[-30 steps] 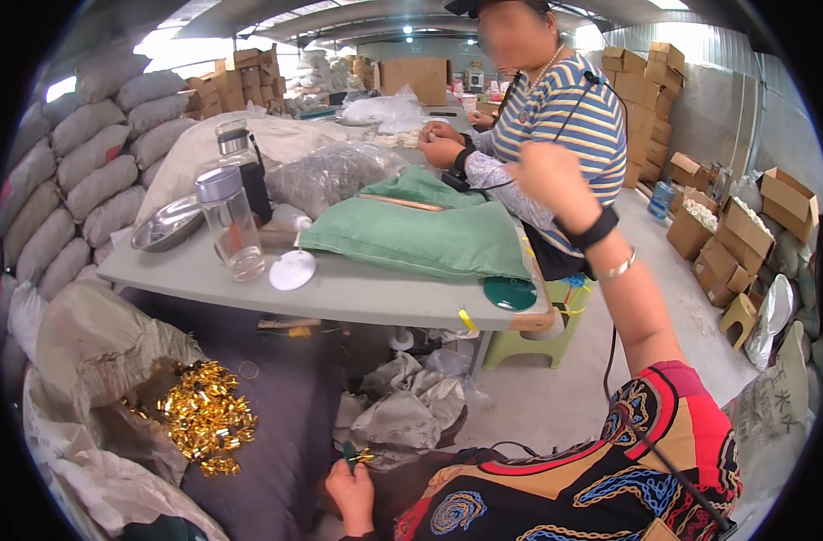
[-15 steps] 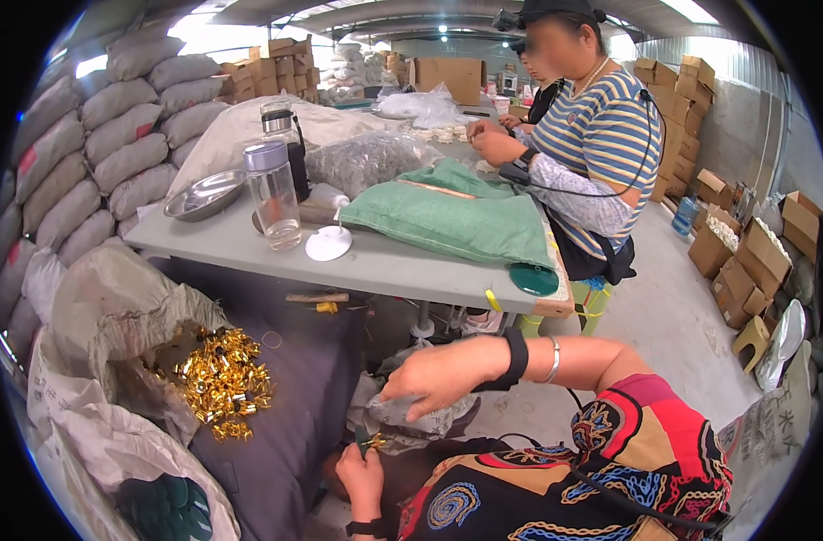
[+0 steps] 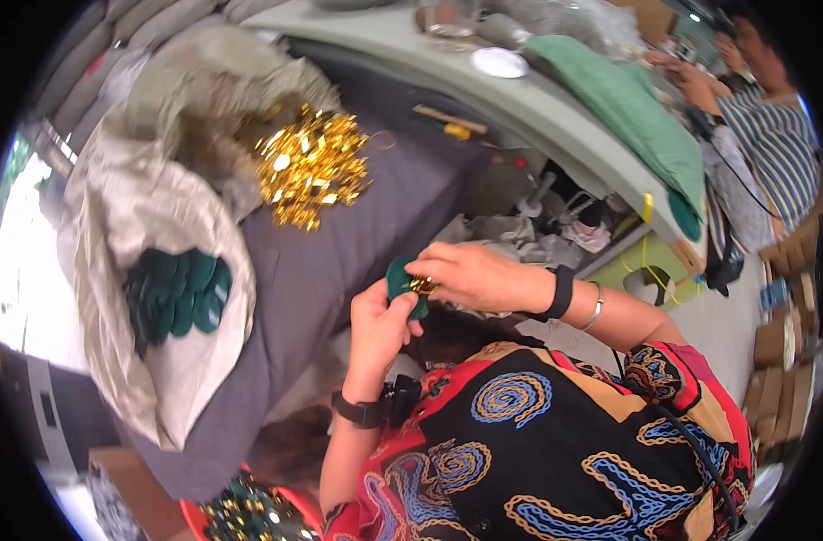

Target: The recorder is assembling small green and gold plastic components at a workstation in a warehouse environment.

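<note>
My left hand (image 3: 380, 326) grips a dark green disc (image 3: 399, 275) between thumb and fingers in front of my chest. A small shiny gold metal piece (image 3: 421, 285) lies against the disc. My right hand (image 3: 477, 276) reaches in from the right, its fingertips pinched on the gold piece. A heap of similar gold pieces (image 3: 317, 169) rests on the dark cloth (image 3: 411, 171) beyond my left hand. To the left, an open pale woven sack (image 3: 195, 388) holds several green discs (image 3: 182, 290). Just where the gold piece meets the disc is partly hidden by my fingers.
A grey table (image 3: 375, 41) runs along the far side, bearing a green sack (image 3: 610, 99). At the right, a co-worker in a striped shirt (image 3: 772, 153) sits by it. Below left, a red basin (image 3: 195, 521) contains green-and-gold pieces. Cardboard boxes (image 3: 781, 379) stand far right.
My head view has turned down and left, showing the red basin. My right hand has come down to my left hand, and its fingers now meet at the disc and gold piece.
</note>
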`<state>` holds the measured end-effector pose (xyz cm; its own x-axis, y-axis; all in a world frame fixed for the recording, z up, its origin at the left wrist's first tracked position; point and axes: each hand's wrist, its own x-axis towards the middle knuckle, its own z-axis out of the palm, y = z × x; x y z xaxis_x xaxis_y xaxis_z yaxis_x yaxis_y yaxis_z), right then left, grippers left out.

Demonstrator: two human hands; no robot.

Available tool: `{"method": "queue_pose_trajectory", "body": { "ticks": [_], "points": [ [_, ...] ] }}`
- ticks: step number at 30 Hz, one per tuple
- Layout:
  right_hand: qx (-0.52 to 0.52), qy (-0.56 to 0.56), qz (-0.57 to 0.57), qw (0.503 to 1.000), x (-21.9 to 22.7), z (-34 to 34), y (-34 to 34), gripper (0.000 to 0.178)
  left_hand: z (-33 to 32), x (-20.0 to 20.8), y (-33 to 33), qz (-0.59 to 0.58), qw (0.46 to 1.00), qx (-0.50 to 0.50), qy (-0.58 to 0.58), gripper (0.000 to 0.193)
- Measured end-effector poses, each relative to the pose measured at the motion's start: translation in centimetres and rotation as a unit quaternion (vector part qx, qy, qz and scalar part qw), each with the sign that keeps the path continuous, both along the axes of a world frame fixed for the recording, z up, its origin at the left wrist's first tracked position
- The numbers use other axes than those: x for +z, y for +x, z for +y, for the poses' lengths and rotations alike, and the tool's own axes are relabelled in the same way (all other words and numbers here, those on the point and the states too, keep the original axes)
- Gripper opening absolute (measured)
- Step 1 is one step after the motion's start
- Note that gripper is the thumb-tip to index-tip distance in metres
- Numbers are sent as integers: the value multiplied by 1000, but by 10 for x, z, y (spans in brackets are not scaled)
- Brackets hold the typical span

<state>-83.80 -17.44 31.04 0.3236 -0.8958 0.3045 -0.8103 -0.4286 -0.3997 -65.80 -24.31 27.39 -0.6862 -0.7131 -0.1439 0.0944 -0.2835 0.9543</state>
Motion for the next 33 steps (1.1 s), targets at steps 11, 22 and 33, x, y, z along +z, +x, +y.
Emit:
{"method": "queue_pose_trajectory", "body": {
  "ticks": [11,22,33],
  "points": [
    [121,-132,95,979,8,1,34,46,34,28,45,-48,993,74,-84,16],
    [41,-49,-163,985,-14,-1,64,28,44,28,48,-93,897,185,-391,11],
    [114,-141,-21,983,4,-27,66,44,34,25,63,-55,974,195,-98,12]
  ]
}}
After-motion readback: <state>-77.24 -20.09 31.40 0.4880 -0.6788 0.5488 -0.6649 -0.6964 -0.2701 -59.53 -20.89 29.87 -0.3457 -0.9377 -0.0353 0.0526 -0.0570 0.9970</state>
